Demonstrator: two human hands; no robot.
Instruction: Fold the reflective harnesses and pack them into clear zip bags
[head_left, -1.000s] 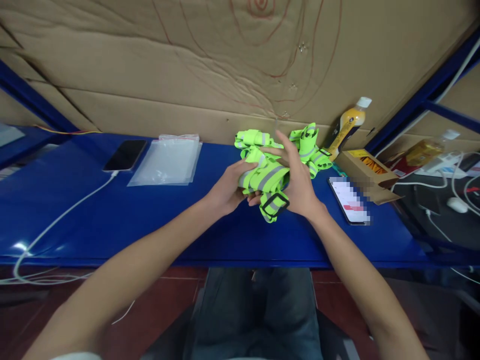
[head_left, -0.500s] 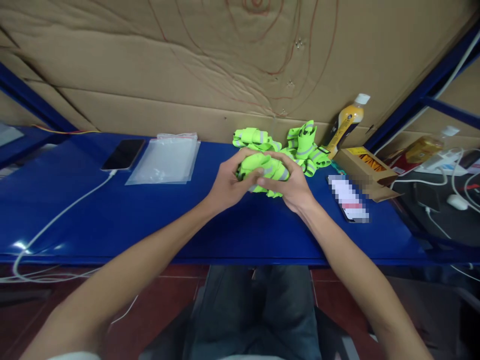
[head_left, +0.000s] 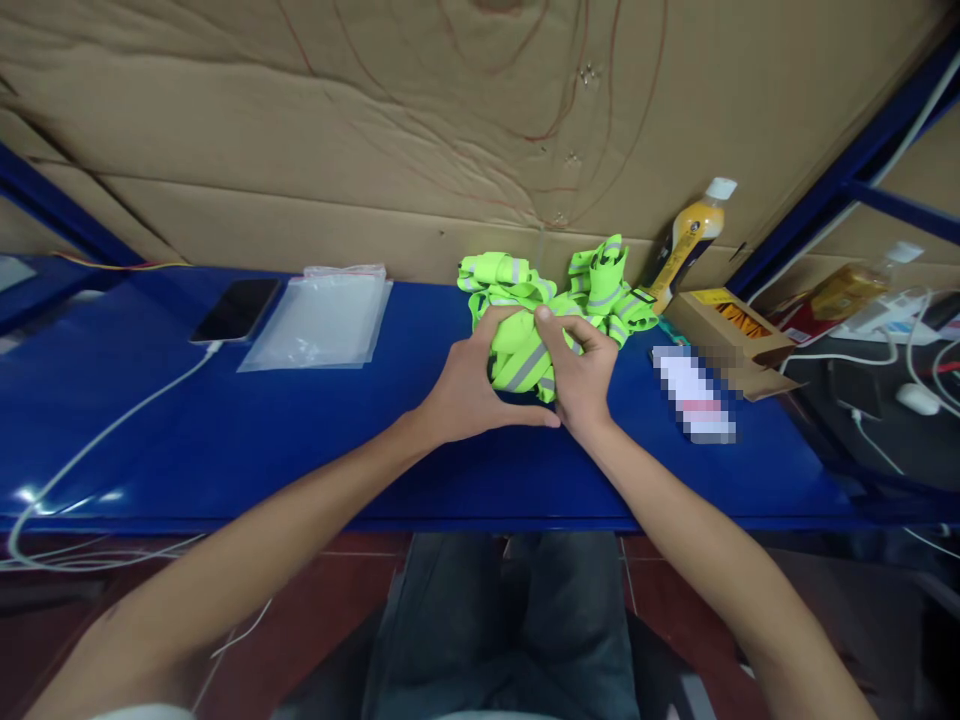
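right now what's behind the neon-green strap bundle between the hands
More neon-green straps with grey stripes, then the cardboard wall. The bundle covers part of them.

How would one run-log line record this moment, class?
left hand: curved around neon strap bundle | right hand: holding it | behind: more neon straps | farther left: clear bags

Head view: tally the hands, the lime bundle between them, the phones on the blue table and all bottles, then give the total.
Hands: 2 (left hand, right hand)
Lime bundle: 1
Phones: 2
Bottles: 2
Total: 7
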